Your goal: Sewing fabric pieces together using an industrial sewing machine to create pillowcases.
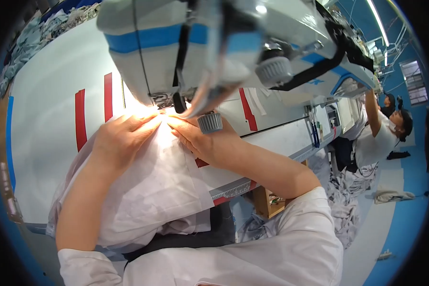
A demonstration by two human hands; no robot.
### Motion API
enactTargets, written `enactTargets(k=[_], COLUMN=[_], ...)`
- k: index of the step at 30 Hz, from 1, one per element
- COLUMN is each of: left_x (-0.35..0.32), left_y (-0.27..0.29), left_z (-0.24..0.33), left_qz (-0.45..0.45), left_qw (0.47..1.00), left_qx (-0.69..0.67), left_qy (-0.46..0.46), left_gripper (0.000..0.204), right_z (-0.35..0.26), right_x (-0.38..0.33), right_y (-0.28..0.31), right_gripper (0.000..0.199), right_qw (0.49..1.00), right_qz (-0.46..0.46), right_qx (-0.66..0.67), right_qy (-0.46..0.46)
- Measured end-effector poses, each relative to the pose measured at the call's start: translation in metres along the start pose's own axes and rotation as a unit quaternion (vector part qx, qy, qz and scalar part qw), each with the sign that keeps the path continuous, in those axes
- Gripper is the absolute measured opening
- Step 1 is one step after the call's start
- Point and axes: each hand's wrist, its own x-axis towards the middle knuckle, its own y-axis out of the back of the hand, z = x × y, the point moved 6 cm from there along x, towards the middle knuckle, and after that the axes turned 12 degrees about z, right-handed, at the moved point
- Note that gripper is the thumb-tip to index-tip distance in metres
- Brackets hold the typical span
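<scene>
A pale, thin fabric piece (148,190) is spread over the sewing table and hangs off its front edge toward my lap. Both hands pinch it right at the needle area of a white and blue sewing machine (152,57). My left hand (124,138) lies on the left part of the cloth, fingertips closed on it. From the right, my right hand (202,138) grips the same cloth, its thumb and fingers pressed together beside the left fingertips. Bright lamp light washes out the spot under the presser foot, so the exact stitching point is hard to make out.
Red tape strips (80,119) mark the white tabletop (43,143). Crumpled fabric (38,35) is heaped at the far left. Scissors (314,131) lie along the right side. A measuring tape (231,190) runs on the front edge. Another person (374,138) works at the right.
</scene>
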Motion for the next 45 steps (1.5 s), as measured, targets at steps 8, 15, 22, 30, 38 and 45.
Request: enactTargets(k=[8,15,22,30,38,45], left_x=[0.002,0.010,-0.002,-0.085,-0.106,-0.126], left_y=[-0.001,0.001,0.007,0.086,0.069,0.081], left_z=[-0.025,-0.016,-0.008,0.063,0.005,0.189], left_qz=[-0.053,-0.037,-0.035,-0.167,-0.147,-0.103], left_qw=[0.998,0.999,0.998,0.964,0.959,0.972], left_qx=[-0.022,0.000,0.030,-0.040,0.015,0.003], left_qy=[0.015,-0.025,-0.042,0.204,0.242,0.211], left_gripper=[0.021,0.016,0.021,0.064,0.058,0.024], right_z=[0.059,0.070,0.046,-0.070,-0.178,-0.195], right_x=[-0.009,-0.012,-0.004,-0.232,-0.159,-0.248], right_y=[0.005,0.024,0.040,0.014,-0.042,-0.068], right_gripper=[0.029,0.035,0.030,0.050,0.027,0.030], right_qw=[0.847,0.852,0.939,0.884,0.777,0.737], right_qz=[0.009,0.053,0.103,-0.009,-0.133,-0.183], right_qx=[0.276,0.261,0.164,0.213,0.568,0.500], right_qy=[-0.454,-0.450,-0.284,-0.416,-0.236,-0.416])
